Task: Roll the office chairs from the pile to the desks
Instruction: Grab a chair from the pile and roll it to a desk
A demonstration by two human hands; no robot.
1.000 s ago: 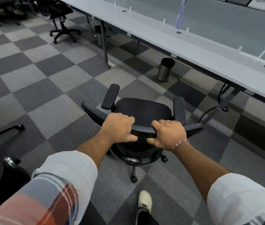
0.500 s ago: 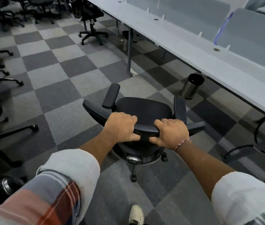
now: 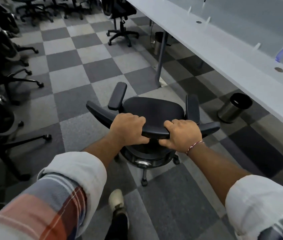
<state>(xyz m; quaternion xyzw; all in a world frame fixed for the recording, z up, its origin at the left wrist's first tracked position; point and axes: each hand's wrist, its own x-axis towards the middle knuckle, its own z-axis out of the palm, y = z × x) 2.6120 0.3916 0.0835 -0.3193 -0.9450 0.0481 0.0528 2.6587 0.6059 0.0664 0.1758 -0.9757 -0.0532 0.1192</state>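
While the left grip point(image 3: 126, 129) and the right grip point(image 3: 184, 134) curl side by side round the curved, smooth black top rail point(image 3: 154, 132) of its backrest, thumbs underneath, the black office chair point(image 3: 152, 110) stands on checkered grey carpet tiles point(image 3: 78, 129) in the aisle near the long pale worktop point(image 3: 224, 54). Its seat is padded and its armrests are flat and rounded. A cylindrical brushed-steel bin point(image 3: 234, 108) stands to its right, and the pile of black chairs point(image 3: 2, 70) lies to its left. Since half a second ago the hold is unchanged, the bin sits farther right in view, and more of the pile shows.
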